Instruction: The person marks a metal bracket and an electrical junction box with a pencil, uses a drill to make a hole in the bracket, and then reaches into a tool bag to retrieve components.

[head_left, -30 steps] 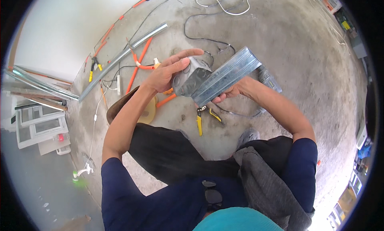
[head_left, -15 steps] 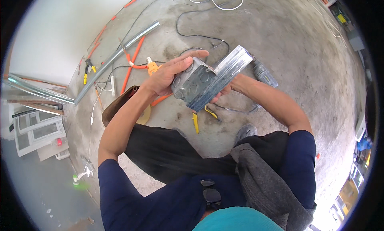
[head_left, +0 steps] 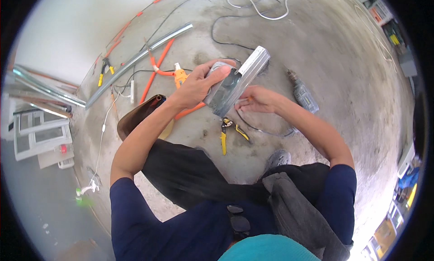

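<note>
My left hand [head_left: 200,85] is closed on a silver metal junction box [head_left: 223,90], with a short metal channel [head_left: 252,66] lying along the box's right side at a steep slant. My right hand [head_left: 262,99] is just right of the channel's lower part, fingers curled round something small and orange that I cannot make out; whether it touches the channel is unclear. Yellow-handled pliers [head_left: 234,130] lie open on the floor below. An orange tool [head_left: 180,76] lies behind my left hand, and a grey drill [head_left: 304,96] lies to the right of my right hand.
A brown pouch [head_left: 138,118] sits by my left forearm. Orange conduit [head_left: 153,84], a long metal channel [head_left: 135,62] and cables [head_left: 280,14] lie across the concrete floor. White frames [head_left: 36,134] and metal lengths [head_left: 49,89] lean at the left wall; assorted items line the right edge.
The channel and box have turned to a steeper slant. My right hand has come out from beneath the channel to its right side, showing its fingers, and the pliers below are more exposed.
</note>
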The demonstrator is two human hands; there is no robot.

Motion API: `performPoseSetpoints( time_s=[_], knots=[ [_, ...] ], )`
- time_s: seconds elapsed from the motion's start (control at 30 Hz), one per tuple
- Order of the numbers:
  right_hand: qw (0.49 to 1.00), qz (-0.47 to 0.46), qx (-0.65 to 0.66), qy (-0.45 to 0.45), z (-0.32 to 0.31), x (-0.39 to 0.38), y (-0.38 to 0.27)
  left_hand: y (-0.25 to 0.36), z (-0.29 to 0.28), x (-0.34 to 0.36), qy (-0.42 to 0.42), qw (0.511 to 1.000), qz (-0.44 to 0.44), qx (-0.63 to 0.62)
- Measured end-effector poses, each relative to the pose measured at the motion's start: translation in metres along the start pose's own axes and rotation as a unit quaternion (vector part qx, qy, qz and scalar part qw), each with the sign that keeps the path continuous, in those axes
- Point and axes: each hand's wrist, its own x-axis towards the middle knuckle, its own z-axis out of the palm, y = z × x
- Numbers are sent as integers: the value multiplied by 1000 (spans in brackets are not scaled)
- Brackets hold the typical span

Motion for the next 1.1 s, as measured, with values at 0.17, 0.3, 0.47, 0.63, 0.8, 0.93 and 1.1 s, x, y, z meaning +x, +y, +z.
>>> performPoseSetpoints(
  time_s=[0.17,0.3,0.47,0.63,0.8,0.93,1.1],
  knots=[
    [976,-172,126,48,0,-38,-35,-4,-3,0,43,997,4,69],
    [973,-223,49,43,16,-42,-59,-6,0,1,63,988,24,142],
    [966,-216,-31,139,26,-21,-50,-9,8,6,65,978,35,196],
    [963,-234,-16,129,30,-20,-43,-14,9,11,66,976,28,207],
    [957,-244,-27,154,27,-21,-39,-19,9,18,81,982,40,164],
    [949,-255,-37,182,30,-20,-36,-23,8,22,78,982,46,166],
    [950,-254,-56,176,24,-23,-33,-22,11,25,78,989,5,127]
  ],
)
